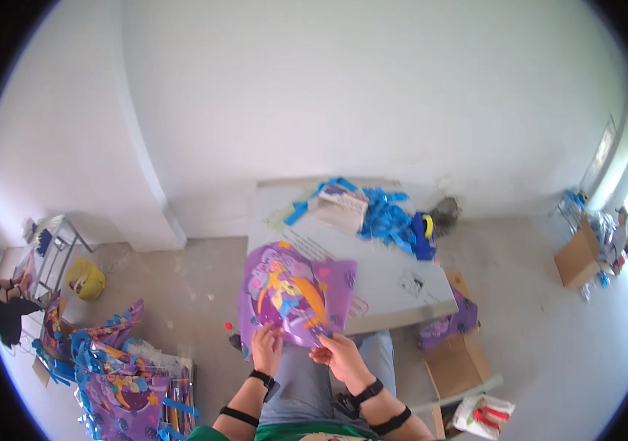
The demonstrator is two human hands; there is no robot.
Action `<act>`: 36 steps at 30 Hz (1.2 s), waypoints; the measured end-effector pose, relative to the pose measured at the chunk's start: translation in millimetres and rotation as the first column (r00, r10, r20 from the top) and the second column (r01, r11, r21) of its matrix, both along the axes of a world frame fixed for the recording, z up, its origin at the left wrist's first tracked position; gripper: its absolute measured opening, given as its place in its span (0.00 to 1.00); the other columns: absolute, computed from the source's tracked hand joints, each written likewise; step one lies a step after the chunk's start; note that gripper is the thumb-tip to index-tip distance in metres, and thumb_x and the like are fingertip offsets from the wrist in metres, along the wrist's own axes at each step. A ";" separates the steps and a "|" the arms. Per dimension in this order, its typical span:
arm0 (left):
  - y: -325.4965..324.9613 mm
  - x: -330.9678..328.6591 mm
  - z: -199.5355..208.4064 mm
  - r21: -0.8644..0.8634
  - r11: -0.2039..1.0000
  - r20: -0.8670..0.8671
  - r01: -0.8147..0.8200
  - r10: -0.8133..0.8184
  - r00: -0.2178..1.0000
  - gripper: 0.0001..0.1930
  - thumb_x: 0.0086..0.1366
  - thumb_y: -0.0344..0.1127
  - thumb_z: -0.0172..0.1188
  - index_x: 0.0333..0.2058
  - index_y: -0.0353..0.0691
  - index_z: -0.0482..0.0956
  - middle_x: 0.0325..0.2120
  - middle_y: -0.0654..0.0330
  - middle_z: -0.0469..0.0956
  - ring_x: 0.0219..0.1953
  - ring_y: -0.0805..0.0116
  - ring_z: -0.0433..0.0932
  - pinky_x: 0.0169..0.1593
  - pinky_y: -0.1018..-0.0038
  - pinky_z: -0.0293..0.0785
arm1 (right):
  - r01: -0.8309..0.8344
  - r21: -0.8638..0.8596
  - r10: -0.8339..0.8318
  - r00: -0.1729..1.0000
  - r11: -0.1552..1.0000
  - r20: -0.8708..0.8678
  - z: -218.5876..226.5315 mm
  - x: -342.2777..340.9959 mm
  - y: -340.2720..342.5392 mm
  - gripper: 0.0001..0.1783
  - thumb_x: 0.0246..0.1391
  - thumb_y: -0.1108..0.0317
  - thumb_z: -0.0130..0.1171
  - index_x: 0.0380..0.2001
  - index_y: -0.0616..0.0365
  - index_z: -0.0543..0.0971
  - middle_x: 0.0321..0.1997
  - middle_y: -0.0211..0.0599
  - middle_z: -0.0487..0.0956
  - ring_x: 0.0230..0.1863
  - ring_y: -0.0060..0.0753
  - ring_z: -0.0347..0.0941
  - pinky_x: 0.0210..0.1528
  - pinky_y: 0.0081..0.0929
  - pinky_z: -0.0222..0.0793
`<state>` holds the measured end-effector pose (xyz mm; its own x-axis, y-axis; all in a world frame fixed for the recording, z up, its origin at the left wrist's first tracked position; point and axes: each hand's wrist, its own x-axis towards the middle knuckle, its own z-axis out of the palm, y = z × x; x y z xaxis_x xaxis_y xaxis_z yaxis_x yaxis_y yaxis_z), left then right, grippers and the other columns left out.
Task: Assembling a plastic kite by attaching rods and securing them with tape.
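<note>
A shiny purple sheet or flat bag [295,290] with a colourful cartoon print lies spread over the near left part of the table [395,294] and hangs past its front edge. My left hand [266,349] is at its lower edge, fingers bent onto the material. At the lower right corner my right hand [342,358] pinches it between thumb and fingers. Blue ribbon strips [387,220] lie heaped at the back of the table, beside an open white box [340,209]. A blue and yellow tape dispenser [424,235] stands right of the ribbons.
At lower left is a pile of similar purple printed pieces [123,397] with blue ribbons. A yellow basin [86,279] stands on the floor near a seated person [5,294]. Cardboard boxes [457,367] sit right of my legs; another box [577,253] is far right, near another person.
</note>
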<state>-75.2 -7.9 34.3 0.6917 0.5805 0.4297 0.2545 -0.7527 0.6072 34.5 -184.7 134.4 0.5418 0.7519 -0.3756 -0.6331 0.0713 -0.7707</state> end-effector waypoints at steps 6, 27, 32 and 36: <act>-21.7 -17.1 80.7 0.184 0.967 0.100 0.178 -0.199 0.975 0.12 0.49 0.25 0.58 0.35 0.40 0.77 0.38 0.58 0.78 0.41 0.59 0.76 0.49 0.62 0.70 | 0.112 0.198 -0.024 0.917 0.974 -0.399 -28.6 19.0 -20.3 0.08 0.55 0.70 0.51 0.36 0.62 0.73 0.33 0.40 0.78 0.37 0.37 0.76 0.36 0.33 0.74; -59.8 -73.0 242.4 -0.127 0.865 0.047 0.485 -0.483 0.874 0.11 0.51 0.21 0.58 0.36 0.38 0.78 0.23 0.55 0.78 0.25 0.56 0.77 0.29 0.72 0.72 | 0.537 0.373 -0.447 0.841 0.756 -0.304 -4.6 35.4 -52.3 0.21 0.56 0.62 0.51 0.50 0.62 0.65 0.47 0.40 0.73 0.46 0.36 0.70 0.46 0.35 0.69; -60.0 -60.1 259.3 -0.169 0.869 0.070 0.466 -0.461 0.885 0.08 0.53 0.21 0.57 0.34 0.36 0.77 0.24 0.56 0.79 0.24 0.59 0.78 0.28 0.74 0.73 | 0.314 0.414 -0.518 0.581 0.855 0.628 72.5 31.5 -114.0 0.39 0.51 0.58 0.60 0.61 0.58 0.56 0.64 0.41 0.59 0.60 0.38 0.60 0.61 0.39 0.55; -64.6 -50.6 259.4 -0.081 0.879 0.125 0.470 -0.459 0.880 0.09 0.53 0.20 0.57 0.34 0.35 0.77 0.23 0.56 0.79 0.23 0.61 0.79 0.28 0.75 0.73 | -0.202 0.144 -0.039 0.452 0.969 0.891 115.9 -10.4 -124.4 0.47 0.47 0.50 0.64 0.62 0.62 0.54 0.65 0.49 0.55 0.68 0.46 0.48 0.66 0.39 0.43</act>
<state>-125.8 -72.5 293.7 0.8502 0.2484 0.4642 -0.1740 -0.6996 0.6930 24.1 -309.0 250.3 0.4197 0.7994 0.4299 0.3692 0.2823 -0.8854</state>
